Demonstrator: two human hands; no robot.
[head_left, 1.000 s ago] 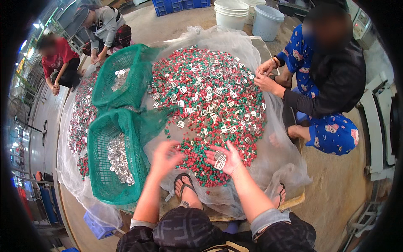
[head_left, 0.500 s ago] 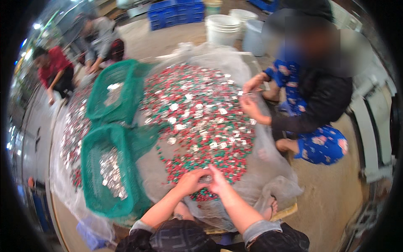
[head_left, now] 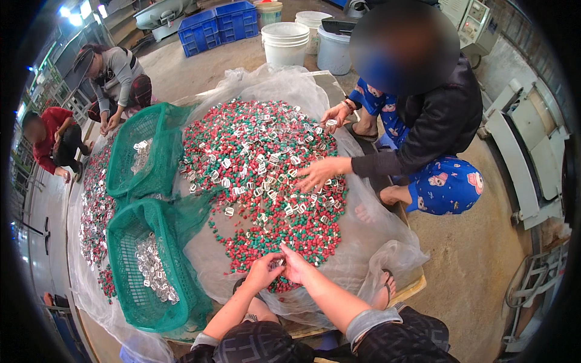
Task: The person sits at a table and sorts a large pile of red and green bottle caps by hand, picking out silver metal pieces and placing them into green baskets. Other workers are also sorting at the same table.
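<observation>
A big heap of small red, green and white pieces (head_left: 260, 175) lies on a clear plastic sheet (head_left: 375, 242) over a low board. My left hand (head_left: 264, 270) and my right hand (head_left: 292, 264) meet at the near edge of the heap, fingers curled around a few small silvery white pieces (head_left: 277, 264). A green net basket (head_left: 127, 278) with white pieces inside sits to my left. A person in a dark jacket opposite reaches a hand (head_left: 318, 173) into the heap.
A second green net basket (head_left: 142, 160) stands farther left. Two more people crouch at the far left by another heap (head_left: 91, 206). White buckets (head_left: 284, 42) and blue crates (head_left: 218, 21) stand at the back. My sandalled feet rest under the board.
My hands were spread apart over the near edge of the heap, the right holding white pieces; they have come together, cupped over the pieces. The person opposite reached further into the heap.
</observation>
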